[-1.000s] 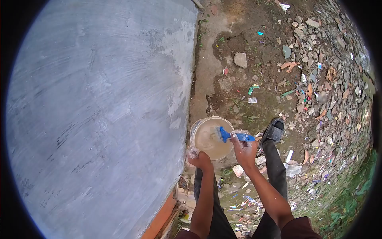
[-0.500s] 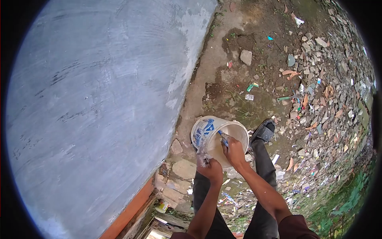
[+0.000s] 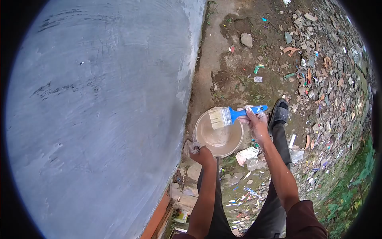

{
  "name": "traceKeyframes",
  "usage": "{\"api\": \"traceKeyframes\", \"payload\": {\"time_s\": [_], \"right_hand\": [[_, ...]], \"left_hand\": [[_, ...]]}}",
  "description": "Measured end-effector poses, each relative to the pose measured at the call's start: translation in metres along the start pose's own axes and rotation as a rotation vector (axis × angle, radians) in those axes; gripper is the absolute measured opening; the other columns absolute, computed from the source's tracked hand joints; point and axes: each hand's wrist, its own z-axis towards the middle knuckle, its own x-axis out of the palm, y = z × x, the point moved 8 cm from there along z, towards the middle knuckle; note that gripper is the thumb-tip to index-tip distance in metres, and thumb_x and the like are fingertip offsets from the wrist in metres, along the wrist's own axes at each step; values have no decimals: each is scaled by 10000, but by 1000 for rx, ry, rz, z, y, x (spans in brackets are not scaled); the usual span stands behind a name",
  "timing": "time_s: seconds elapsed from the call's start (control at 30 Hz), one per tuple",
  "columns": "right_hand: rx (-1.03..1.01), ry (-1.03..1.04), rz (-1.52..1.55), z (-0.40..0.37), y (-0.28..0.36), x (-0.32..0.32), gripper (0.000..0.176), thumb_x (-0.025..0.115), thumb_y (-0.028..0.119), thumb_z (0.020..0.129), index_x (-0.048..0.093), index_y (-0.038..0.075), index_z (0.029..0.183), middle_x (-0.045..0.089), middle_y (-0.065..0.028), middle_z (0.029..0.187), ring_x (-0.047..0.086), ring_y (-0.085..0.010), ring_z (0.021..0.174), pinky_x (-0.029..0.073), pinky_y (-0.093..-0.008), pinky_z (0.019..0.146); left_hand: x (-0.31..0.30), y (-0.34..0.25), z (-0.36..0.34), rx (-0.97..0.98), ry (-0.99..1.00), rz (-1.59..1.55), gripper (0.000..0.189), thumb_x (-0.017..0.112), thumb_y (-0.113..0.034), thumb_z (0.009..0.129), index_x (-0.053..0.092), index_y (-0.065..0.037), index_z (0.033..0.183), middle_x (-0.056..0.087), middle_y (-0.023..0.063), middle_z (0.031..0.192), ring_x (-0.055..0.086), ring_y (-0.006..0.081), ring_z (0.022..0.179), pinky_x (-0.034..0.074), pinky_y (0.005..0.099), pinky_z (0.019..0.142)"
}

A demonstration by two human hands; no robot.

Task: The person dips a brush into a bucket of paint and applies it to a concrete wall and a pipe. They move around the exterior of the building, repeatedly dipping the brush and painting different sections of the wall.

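My right hand (image 3: pixel 256 119) grips the blue handle of a wide paintbrush (image 3: pixel 238 115), its pale bristles pointing left above the bucket's far rim. Below the brush stands a white bucket (image 3: pixel 236 147), its mouth facing me and some pale residue inside. At the bucket's near left edge, my left hand (image 3: pixel 202 154) is closed, with a crumpled clear plastic piece at the fingers; whether it also holds the rim or a handle is hard to make out.
A grey plastered wall (image 3: pixel 119 119) fills the left side. Rubble and litter (image 3: pixel 318 99) cover the ground at right. A stone (image 3: pixel 246 40) lies ahead. My sandalled foot (image 3: pixel 281 113) is right of the bucket, near white scraps (image 3: pixel 246 155).
The brush has come up out of the bucket, and my right hand has moved up and right with it. The bucket has tipped so that its mouth faces me. My left hand has shifted slightly left.
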Motion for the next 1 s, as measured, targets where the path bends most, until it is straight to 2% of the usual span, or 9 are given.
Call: {"api": "traceKeyframes", "payload": {"time_s": [0.13,0.27,0.5,0.57,0.6,0.63,0.7,0.77,1.0], "right_hand": [[-33,-32,281,28,-41,15,295,563,177,940,528,-50,1124,633,-215,1082,668,-216,893,567,-307,785],[-58,45,405,79,-94,46,291,570,175,936,529,-45,1122,630,-209,1089,665,-232,907,567,-318,799],[-99,90,485,174,-211,80,251,554,145,941,531,-35,1115,630,-197,1101,665,-224,905,571,-299,808],[-110,26,483,197,-240,65,247,559,142,939,538,-45,1100,637,-193,1082,666,-219,894,572,-295,802],[-151,-21,455,203,-250,56,244,564,140,936,546,-54,1084,645,-188,1063,667,-215,882,573,-291,796],[-137,-23,465,210,-260,50,244,564,140,936,546,-54,1084,645,-188,1063,667,-215,882,573,-291,796],[-243,-289,294,212,-261,18,212,578,98,922,577,-87,1026,665,-163,993,669,-190,805,583,-295,750],[-290,-338,236,209,-259,18,182,577,77,916,603,-89,986,671,-154,970,667,-178,798,584,-278,718],[-285,11,296,115,-148,104,211,595,82,911,592,-90,1033,660,-188,990,657,-197,875,589,-322,747]], "left_hand": [[-24,2,33,12,168,166,253,503,140,700,511,-25,892,586,62,902,587,144,757,492,288,642],[-51,7,44,-35,108,194,237,516,141,722,511,-28,887,590,44,861,599,136,744,508,299,647],[-82,35,58,106,108,395,224,493,148,711,496,-16,864,586,47,836,581,124,699,498,280,613],[-80,36,58,127,63,411,217,476,147,695,488,-11,844,574,46,819,561,107,673,482,266,595],[-78,33,59,199,40,407,227,451,156,648,424,-58,718,474,-11,672,415,40,533,341,215,455],[-79,33,59,204,30,421,227,451,156,648,424,-58,718,474,-11,672,415,40,533,341,215,455],[-75,29,56,250,39,459,234,447,155,650,400,-66,708,456,-14,656,388,35,515,315,209,440],[-78,37,59,242,49,459,229,445,155,652,403,-62,711,459,-11,656,388,39,510,313,210,437],[-89,63,73,139,10,387,218,459,148,643,423,-55,714,480,-4,662,398,50,495,315,217,426]]}}
